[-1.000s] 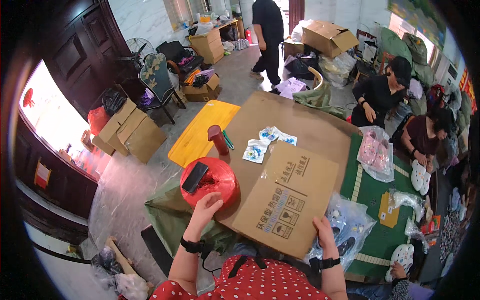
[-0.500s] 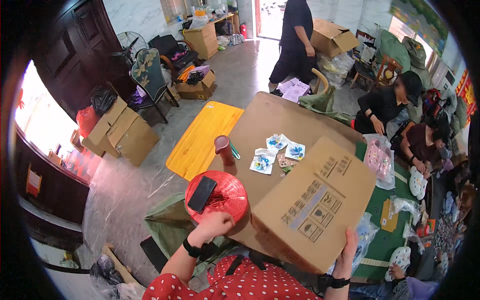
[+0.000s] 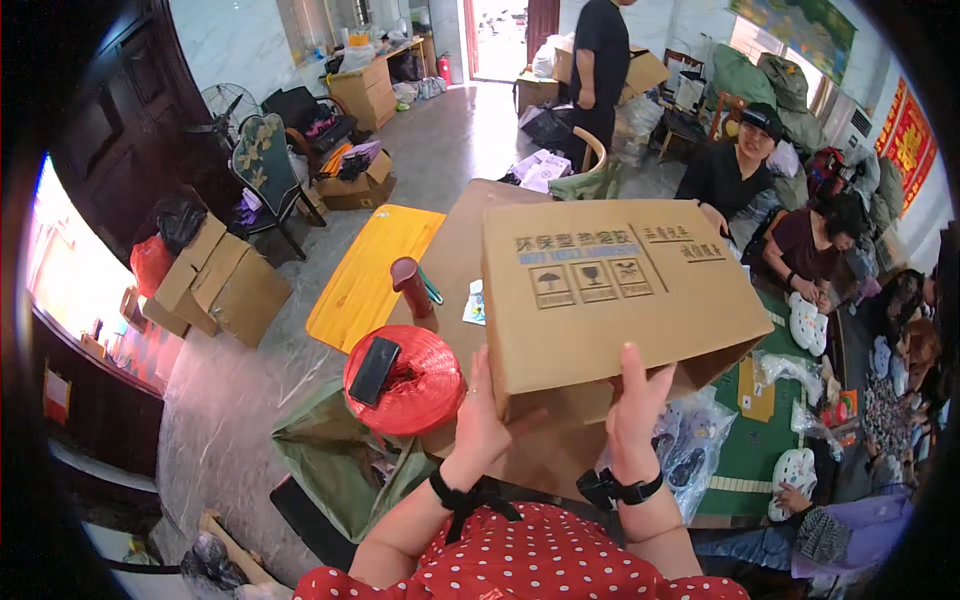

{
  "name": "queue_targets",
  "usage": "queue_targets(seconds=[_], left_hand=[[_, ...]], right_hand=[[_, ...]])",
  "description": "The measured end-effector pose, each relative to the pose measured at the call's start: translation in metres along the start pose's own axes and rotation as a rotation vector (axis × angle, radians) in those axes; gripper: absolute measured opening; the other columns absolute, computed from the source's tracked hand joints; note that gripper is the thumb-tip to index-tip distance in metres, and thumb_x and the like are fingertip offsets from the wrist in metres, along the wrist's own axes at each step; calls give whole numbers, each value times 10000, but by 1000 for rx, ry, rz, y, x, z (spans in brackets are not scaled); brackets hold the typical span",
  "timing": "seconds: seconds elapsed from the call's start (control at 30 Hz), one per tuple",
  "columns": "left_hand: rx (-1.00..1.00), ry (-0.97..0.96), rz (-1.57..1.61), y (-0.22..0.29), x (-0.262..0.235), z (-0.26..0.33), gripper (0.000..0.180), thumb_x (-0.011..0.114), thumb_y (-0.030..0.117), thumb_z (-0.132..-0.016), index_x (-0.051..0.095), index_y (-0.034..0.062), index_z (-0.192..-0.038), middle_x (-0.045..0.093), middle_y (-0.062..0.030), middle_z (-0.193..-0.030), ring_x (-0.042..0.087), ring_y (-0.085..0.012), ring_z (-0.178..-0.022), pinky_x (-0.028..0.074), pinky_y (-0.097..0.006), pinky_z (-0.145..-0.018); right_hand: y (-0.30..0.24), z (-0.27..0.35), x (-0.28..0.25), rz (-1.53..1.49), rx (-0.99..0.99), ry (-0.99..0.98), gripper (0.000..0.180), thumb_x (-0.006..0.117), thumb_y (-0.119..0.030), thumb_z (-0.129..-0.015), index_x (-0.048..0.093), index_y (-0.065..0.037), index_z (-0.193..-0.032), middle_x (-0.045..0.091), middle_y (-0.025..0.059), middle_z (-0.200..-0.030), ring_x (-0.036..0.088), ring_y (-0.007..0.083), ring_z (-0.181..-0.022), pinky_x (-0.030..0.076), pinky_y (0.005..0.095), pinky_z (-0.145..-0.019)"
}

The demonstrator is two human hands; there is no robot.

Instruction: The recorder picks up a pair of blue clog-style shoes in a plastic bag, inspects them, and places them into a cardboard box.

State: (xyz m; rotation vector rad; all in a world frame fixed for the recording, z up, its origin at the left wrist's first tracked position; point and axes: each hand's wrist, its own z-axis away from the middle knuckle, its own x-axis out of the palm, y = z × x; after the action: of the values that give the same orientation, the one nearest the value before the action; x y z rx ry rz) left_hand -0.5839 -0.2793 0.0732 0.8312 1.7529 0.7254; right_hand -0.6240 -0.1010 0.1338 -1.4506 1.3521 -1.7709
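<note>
Holding cardboard box [image 3: 610, 290] tilted, both hands beneath, opening unseen

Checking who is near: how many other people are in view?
3 clear: person standing by the doorway, two seated persons on the right. More may be hidden at the right rim.

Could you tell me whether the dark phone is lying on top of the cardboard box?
No, the phone lies on the red spool, beside the box that both hands hold up.
</note>
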Motion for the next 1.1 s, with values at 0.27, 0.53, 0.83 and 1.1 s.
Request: queue_targets(seconds=[0.27,0.53,0.83,1.1], left_hand=[[-151,299,425,-51,58,32,457,615,133,-937,467,5,-1350,608,-162,-1251,587,-263,-1168,470,-351,-963],[-369,590,774,-88,-50,-5,371,603,77,-952,509,30,-1308,566,-71,-1255,559,-181,-1097,477,-332,-932],[-327,1071,450,-227,-235,-35,396,620,135,-938,508,-55,-1267,577,-116,-1238,542,-211,-1096,444,-356,-958],[-471,1006,286,-343,-281,-65,433,602,106,-938,461,-73,-1306,557,-136,-1281,550,-231,-1113,444,-354,-969]], right_hand=[[7,13,45,105,-174,-456,673,688,-17,-861,256,-1,-1377,465,145,-1277,545,220,-1132,518,344,-887],[4,26,70,201,-682,-903,84,644,59,-805,675,-13,-836,715,104,-846,699,233,-794,547,315,-715],[218,-55,105,576,-160,-569,319,745,-160,-806,612,6,-1044,669,99,-926,633,205,-816,522,304,-696],[371,-94,172,973,-233,-749,946,853,-376,-639,395,-8,-1381,551,231,-1247,531,401,-1138,428,476,-986]])
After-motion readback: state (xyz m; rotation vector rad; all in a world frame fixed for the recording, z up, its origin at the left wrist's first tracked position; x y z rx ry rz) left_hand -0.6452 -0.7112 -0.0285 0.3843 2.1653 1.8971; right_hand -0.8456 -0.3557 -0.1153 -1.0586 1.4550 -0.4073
